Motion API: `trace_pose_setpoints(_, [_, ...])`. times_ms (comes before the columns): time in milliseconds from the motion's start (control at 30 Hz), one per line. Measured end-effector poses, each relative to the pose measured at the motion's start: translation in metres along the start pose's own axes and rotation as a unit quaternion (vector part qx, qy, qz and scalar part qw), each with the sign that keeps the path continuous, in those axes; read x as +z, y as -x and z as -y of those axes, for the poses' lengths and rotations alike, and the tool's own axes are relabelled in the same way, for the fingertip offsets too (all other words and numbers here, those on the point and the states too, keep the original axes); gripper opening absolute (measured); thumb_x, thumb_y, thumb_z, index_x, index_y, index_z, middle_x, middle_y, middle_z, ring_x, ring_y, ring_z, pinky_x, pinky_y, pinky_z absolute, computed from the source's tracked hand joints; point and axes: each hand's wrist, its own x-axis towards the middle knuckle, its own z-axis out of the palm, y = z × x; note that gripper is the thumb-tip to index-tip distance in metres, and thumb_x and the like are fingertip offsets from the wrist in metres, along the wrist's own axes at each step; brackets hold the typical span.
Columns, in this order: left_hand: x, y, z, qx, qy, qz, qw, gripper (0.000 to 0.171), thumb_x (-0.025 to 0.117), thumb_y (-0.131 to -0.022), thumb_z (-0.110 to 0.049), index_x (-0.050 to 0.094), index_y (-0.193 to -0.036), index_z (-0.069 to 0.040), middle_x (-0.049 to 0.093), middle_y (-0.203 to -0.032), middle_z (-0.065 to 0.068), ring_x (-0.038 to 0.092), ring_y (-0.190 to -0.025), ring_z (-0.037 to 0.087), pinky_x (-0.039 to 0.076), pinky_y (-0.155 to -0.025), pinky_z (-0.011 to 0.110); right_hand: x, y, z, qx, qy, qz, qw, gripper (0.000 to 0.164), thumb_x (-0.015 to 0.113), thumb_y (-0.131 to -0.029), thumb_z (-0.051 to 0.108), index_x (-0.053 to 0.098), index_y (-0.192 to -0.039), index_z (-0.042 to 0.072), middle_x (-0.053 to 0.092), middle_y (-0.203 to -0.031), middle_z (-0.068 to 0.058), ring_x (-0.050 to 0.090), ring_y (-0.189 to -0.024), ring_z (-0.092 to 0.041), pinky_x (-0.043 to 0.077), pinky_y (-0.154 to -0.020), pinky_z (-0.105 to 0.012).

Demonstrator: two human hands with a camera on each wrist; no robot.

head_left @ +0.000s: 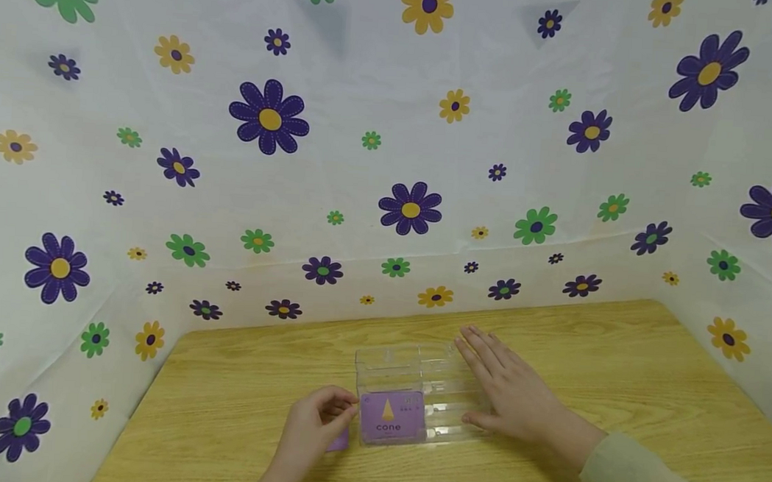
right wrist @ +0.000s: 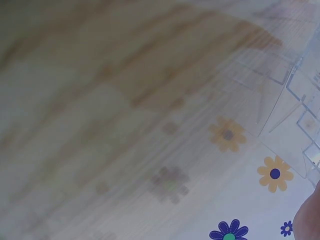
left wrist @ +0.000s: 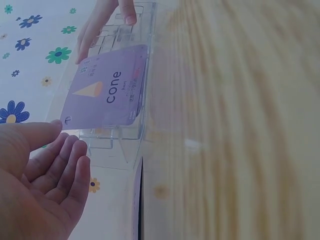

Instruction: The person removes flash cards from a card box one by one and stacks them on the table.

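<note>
A purple flashcard [head_left: 393,417] printed with a cone and the word "cone" leans in the left front pocket of a clear plastic card holder [head_left: 388,359]. My left hand [head_left: 315,425] is at its upper left corner, thumb and forefinger pinching there; the other fingers [left wrist: 55,170] curl loosely below in the left wrist view. Another card edge shows behind the cone card. My right hand [head_left: 516,389] lies with straight fingers across the right side of the holder, its thumb near the front.
Another purple card [head_left: 338,441] lies on the wooden table [head_left: 216,407], partly under my left hand. White cloth [head_left: 337,172] printed with flowers stands around the table's back and sides.
</note>
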Motion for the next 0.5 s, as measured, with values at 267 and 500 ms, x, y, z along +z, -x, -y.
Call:
trace_pose_setpoints(267, [0.0018, 0.0, -0.0012, 0.009, -0.008, 0.001, 0.9999, 0.007, 0.079, -0.093, -0.001, 0.077, -0.097, -0.006, 0.077, -0.091, 0.006, 0.066, -0.079, 0.003, 0.058, -0.071, 0.018, 0.0, -0.0007, 0.0005, 0.004, -0.002, 0.006, 1.0, 0.117, 0.068, -0.089, 0.073, 0.021, -0.167, 0.0, 0.019, -0.176, -0.02, 0.026, -0.162, -0.038, -0.014, -0.132, -0.029])
trace_pose_setpoints(500, [0.0034, 0.0016, -0.0024, 0.016, -0.006, 0.0, 0.9999, 0.006, 0.08, -0.092, -0.003, 0.077, -0.096, -0.006, 0.077, -0.089, 0.005, 0.064, -0.077, 0.002, 0.058, -0.07, 0.017, 0.0013, -0.0007, 0.0002, 0.002, 0.001, 0.007, 1.0, 0.116, 0.069, -0.089, 0.073, 0.021, -0.167, 0.0, 0.02, -0.176, -0.021, 0.026, -0.162, -0.038, -0.016, -0.131, -0.029])
